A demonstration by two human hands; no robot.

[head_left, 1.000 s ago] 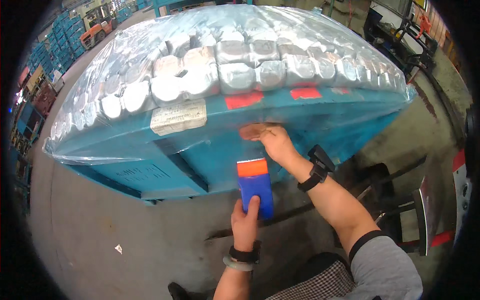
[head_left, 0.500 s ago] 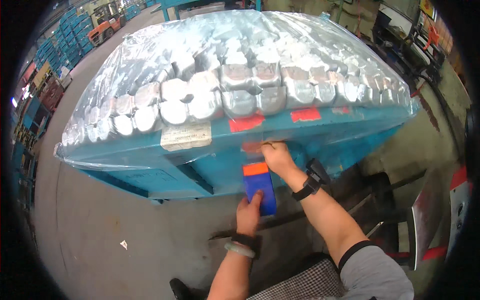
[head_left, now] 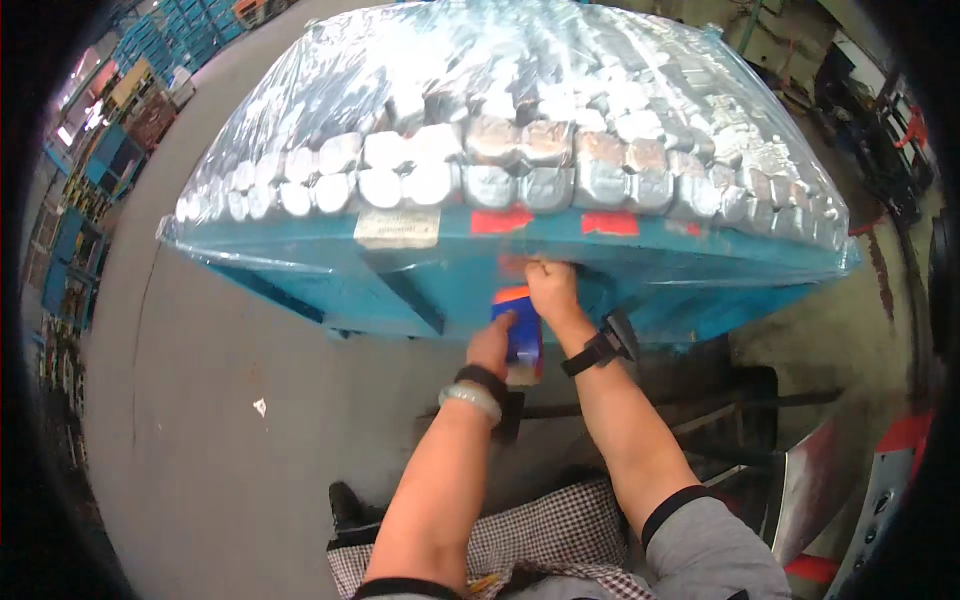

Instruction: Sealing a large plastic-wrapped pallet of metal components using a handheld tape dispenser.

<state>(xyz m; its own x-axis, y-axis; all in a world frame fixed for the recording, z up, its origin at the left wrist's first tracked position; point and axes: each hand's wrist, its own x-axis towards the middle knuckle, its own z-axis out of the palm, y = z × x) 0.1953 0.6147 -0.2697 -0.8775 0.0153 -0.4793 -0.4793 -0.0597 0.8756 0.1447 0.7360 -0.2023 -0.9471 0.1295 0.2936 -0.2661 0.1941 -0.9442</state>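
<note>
My left hand [head_left: 489, 347] is wrapped round a flat blue box [head_left: 523, 338] with an orange end, held upright close to the front wall of a blue metal bin [head_left: 660, 265]. Just right of it and higher, my right hand [head_left: 553, 290] is closed against that wall, below the rim. Whatever its fingers may pinch is hidden. A faint reddish patch [head_left: 512, 266] shows beside those fingers. Shiny rounded metal parts [head_left: 520, 165] are heaped in the bin under clear plastic film [head_left: 300, 110]. Two red patches [head_left: 501, 220] and a white label [head_left: 397, 228] sit along the rim.
Grey floor [head_left: 215, 430] with a scrap of paper [head_left: 260, 407] lies to the left. Stacked blue crates [head_left: 190, 30] stand at the far left. Dark metal frames and a tilted panel [head_left: 810, 490] are at the lower right, near my right arm.
My left hand has brought the blue box up and closer to my right hand, gripping it higher. My right hand stays closed at the bin's wall. The view has tilted down and shifted.
</note>
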